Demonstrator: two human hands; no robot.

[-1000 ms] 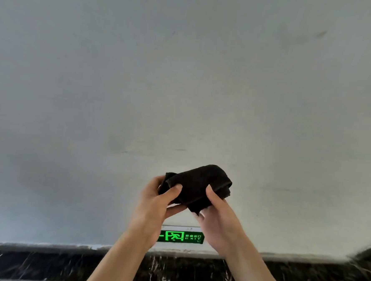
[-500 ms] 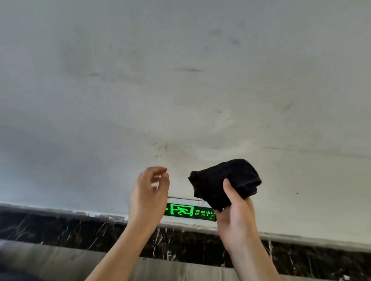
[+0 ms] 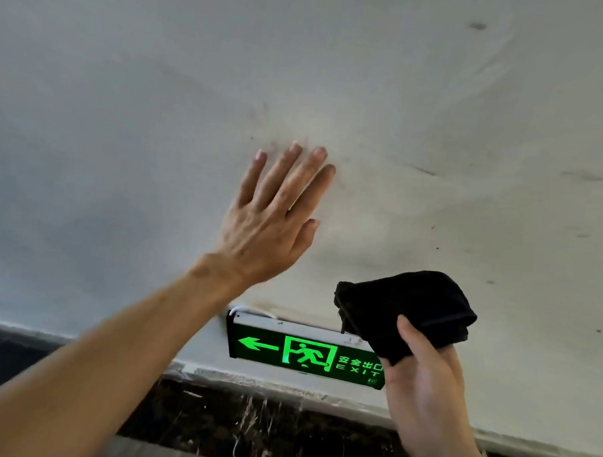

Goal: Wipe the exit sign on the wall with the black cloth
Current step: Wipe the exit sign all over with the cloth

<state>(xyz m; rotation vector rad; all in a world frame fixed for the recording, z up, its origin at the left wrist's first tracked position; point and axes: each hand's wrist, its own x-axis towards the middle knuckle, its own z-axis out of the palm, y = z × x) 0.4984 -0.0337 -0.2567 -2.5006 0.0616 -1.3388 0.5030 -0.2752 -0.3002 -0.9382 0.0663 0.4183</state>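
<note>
A green lit exit sign with an arrow, a running figure and the word EXIT is fixed low on the white wall. My right hand holds a bunched black cloth just above the sign's right end, covering that corner. My left hand lies flat against the wall above the sign's left end, fingers spread, holding nothing.
The white wall shows grey smudges and scuff marks. A black marble skirting with white veins runs below the sign. A strip of grey floor shows at the bottom edge.
My left hand let go of the cloth, rose and pressed flat on the wall. The view came much closer to the sign, and my right hand now holds the cloth alone by its right end.
</note>
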